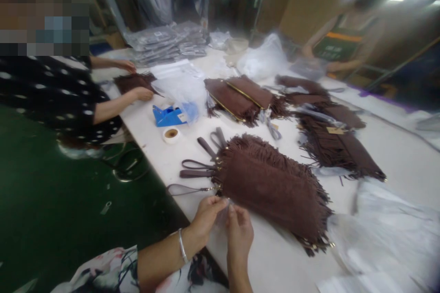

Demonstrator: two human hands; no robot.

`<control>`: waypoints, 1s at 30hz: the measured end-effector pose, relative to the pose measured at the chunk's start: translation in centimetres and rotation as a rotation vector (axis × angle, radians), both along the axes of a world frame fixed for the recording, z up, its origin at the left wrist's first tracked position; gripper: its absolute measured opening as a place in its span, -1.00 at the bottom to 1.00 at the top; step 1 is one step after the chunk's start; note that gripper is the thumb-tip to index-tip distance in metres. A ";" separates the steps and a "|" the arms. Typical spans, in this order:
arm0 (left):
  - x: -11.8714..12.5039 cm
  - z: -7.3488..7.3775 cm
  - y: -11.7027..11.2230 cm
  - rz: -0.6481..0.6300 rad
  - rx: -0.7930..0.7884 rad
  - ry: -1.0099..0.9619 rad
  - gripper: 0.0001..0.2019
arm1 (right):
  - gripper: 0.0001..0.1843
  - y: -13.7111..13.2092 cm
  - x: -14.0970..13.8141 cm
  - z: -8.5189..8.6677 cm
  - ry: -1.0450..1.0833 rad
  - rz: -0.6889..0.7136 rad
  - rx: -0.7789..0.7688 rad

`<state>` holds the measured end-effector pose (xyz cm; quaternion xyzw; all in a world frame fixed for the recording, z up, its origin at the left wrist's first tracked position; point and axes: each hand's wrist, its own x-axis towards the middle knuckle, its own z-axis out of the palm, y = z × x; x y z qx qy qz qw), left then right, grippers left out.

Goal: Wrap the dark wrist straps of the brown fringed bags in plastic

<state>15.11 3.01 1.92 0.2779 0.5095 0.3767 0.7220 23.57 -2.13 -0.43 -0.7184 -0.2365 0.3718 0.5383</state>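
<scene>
We've got brown fringed suede bags [271,187] stacked flat at the front edge of the white table [151,146], wrist straps [194,174] splayed toward its left edge.

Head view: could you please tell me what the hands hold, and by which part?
The left hand and right hand pinch something small and pale; too blurred to name.

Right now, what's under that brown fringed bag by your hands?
The white table shows around the fringed bag; several straps poke out from one end. Whatever lies beneath is covered.
</scene>
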 end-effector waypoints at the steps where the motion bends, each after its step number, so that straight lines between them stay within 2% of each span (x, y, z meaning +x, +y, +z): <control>1: 0.3 -0.1 0.1 0.024 0.007 0.027 -0.78 | -0.62 0.0 0.1 0.3 -0.054 0.014 -0.003; 5: 1.0 -0.4 0.4 0.073 0.025 0.079 -0.83 | -0.63 0.1 0.3 1.1 -0.189 0.048 -0.022; 9: 1.1 -0.7 0.4 0.074 0.108 0.134 -0.86 | -0.66 0.0 -0.1 1.1 -0.400 0.098 0.021; 15: 0.6 -1.1 -0.2 -0.027 0.337 0.298 -0.80 | -0.69 -0.3 -0.6 0.1 -0.803 0.232 0.114; 20: -0.3 -0.9 -0.3 -0.140 0.422 0.347 -0.76 | -0.71 -0.8 -0.6 -0.6 -0.889 0.263 0.120; 23: -0.6 -0.7 0.4 -0.158 0.323 0.258 -0.78 | -0.72 -1.0 -0.6 -0.7 -0.885 0.281 0.138; 27: -0.7 -0.4 1.3 -0.131 0.053 0.113 -0.80 | -0.72 -1.1 -0.2 -0.4 -0.873 0.303 0.174; 30: -0.7 -0.2 1.5 -0.115 -0.086 0.028 -0.75 | -0.71 -1.1 0.3 -0.1 -0.837 0.314 0.226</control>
